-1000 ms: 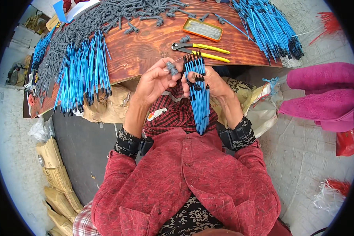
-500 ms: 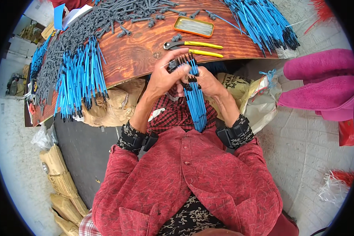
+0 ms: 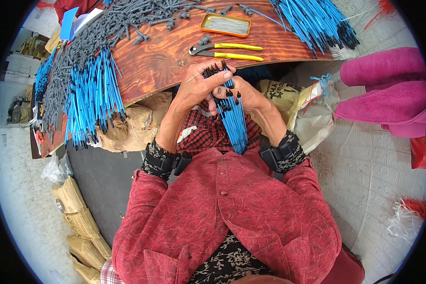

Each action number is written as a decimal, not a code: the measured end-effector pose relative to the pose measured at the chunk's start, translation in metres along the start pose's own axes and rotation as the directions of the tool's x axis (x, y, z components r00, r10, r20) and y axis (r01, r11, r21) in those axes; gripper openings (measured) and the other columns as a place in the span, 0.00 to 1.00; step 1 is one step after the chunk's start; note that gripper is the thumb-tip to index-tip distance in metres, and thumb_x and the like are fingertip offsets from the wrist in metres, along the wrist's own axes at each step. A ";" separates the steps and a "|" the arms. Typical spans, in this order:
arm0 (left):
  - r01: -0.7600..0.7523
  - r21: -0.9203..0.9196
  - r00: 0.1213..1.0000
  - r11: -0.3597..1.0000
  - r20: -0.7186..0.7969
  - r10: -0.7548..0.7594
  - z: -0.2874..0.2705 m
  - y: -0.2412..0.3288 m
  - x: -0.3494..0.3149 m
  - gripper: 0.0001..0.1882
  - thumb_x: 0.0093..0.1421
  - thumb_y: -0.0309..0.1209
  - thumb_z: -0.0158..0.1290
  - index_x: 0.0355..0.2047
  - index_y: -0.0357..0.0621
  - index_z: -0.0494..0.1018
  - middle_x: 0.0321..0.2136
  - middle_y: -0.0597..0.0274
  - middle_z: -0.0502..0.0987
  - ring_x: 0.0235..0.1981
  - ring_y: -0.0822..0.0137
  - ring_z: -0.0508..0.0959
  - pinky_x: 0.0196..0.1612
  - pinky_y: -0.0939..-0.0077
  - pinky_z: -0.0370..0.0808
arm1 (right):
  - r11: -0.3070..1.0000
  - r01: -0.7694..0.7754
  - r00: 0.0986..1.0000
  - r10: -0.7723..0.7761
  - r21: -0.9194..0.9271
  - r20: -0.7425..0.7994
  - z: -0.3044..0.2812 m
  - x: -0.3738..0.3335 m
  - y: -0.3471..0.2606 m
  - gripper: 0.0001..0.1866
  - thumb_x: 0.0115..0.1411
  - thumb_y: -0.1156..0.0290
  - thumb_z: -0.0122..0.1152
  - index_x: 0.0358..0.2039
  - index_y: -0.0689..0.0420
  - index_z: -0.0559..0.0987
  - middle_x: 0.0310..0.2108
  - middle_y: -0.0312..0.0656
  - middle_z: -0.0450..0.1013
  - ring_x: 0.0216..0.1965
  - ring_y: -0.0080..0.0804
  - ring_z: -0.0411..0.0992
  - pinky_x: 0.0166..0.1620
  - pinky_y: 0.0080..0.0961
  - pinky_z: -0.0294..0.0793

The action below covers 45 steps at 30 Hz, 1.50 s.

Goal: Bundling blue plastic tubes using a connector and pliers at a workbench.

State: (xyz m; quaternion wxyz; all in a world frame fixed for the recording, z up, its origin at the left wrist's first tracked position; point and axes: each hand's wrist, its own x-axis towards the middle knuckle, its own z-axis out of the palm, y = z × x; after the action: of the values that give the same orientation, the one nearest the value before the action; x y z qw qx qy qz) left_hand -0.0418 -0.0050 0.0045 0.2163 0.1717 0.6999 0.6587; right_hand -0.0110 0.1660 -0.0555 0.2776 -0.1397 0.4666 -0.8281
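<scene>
Over my lap, both hands close round a bundle of thin blue rods with black tips (image 3: pixel 233 127). My left hand (image 3: pixel 190 94) wraps its upper end, the thumb lying across just below the black tips. A thin pale wire (image 3: pixel 195 75) sticks out from this hand's fingers. On the other side, my right hand (image 3: pixel 252 98) grips the bundle, its fingers partly hidden behind the rods. The lower ends rest against my checked clothing. Just beyond my hands, yellow-handled pliers (image 3: pixel 232 50) lie on the wooden table (image 3: pixel 163 64).
Grey plastic fittings (image 3: pixel 123 21) heap across the table's far left. Loose blue rods lie in piles at the left (image 3: pixel 92 97) and far right (image 3: pixel 315 23). A shallow tin (image 3: pixel 226 24) holds thin metal wires. Sacks (image 3: pixel 312 111) stand under the table edge; pink fabric (image 3: pixel 388 90) is at right.
My left thumb has come down across the bundle's upper end, and the fingers have closed in. The whole view has shifted slightly, with the table sitting a little farther left and up.
</scene>
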 end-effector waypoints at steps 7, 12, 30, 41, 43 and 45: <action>0.018 0.011 1.000 1.000 0.003 -0.018 -0.007 -0.004 -0.002 0.22 0.63 0.43 0.59 0.45 0.34 0.79 0.29 0.62 0.81 0.20 0.78 0.78 0.18 0.84 0.74 | 0.999 -0.050 0.999 0.050 0.018 -0.020 0.005 0.000 -0.001 0.19 0.65 0.61 0.65 0.42 0.67 0.78 0.31 0.46 0.80 0.31 0.33 0.81 0.35 0.29 0.84; 0.004 0.084 1.000 0.996 0.030 -0.006 -0.007 0.003 -0.002 0.21 0.64 0.44 0.59 0.45 0.37 0.80 0.26 0.65 0.81 0.19 0.78 0.77 0.18 0.84 0.73 | 0.999 -0.044 0.998 0.043 0.013 0.038 -0.001 0.006 -0.006 0.22 0.63 0.60 0.68 0.49 0.64 0.75 0.32 0.47 0.79 0.31 0.34 0.81 0.34 0.30 0.84; -0.133 0.111 0.991 0.985 -0.017 0.136 -0.005 -0.014 -0.002 0.22 0.66 0.47 0.56 0.48 0.42 0.81 0.24 0.66 0.79 0.15 0.79 0.73 0.20 0.82 0.71 | 0.993 -0.065 0.998 0.066 -0.101 0.005 0.000 0.005 -0.002 0.22 0.66 0.55 0.62 0.35 0.67 0.80 0.27 0.47 0.79 0.27 0.34 0.81 0.32 0.29 0.83; 0.068 -0.674 0.968 0.735 0.223 0.115 -0.041 -0.041 -0.023 0.28 0.62 0.36 0.53 0.61 0.43 0.60 0.40 0.59 0.68 0.42 0.66 0.67 0.48 0.69 0.67 | 0.990 -0.111 0.990 0.102 -0.092 -0.094 0.003 -0.005 -0.013 0.27 0.62 0.47 0.66 0.34 0.65 0.81 0.26 0.44 0.79 0.26 0.30 0.80 0.32 0.29 0.83; 0.092 -0.740 0.966 0.667 0.228 0.120 -0.046 -0.042 -0.026 0.29 0.60 0.34 0.53 0.60 0.43 0.61 0.41 0.58 0.68 0.42 0.65 0.67 0.48 0.69 0.66 | 0.988 -0.125 0.987 0.116 -0.085 -0.110 0.003 -0.005 -0.013 0.27 0.62 0.48 0.67 0.34 0.65 0.81 0.26 0.44 0.79 0.26 0.30 0.80 0.33 0.29 0.83; 0.086 -0.783 0.975 0.616 0.193 0.110 -0.048 -0.043 -0.026 0.22 0.64 0.36 0.53 0.56 0.42 0.65 0.39 0.60 0.68 0.37 0.67 0.67 0.44 0.70 0.68 | 0.987 -0.136 0.982 0.122 -0.087 -0.142 0.005 -0.006 -0.016 0.26 0.62 0.49 0.67 0.34 0.66 0.81 0.27 0.44 0.79 0.27 0.31 0.80 0.33 0.29 0.84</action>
State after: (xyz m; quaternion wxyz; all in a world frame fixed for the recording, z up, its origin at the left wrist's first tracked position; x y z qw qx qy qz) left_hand -0.0431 -0.0623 -0.0346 0.3418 0.1370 0.3104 0.8764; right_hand -0.0084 0.1726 -0.0390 0.2911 -0.0653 0.5318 -0.7926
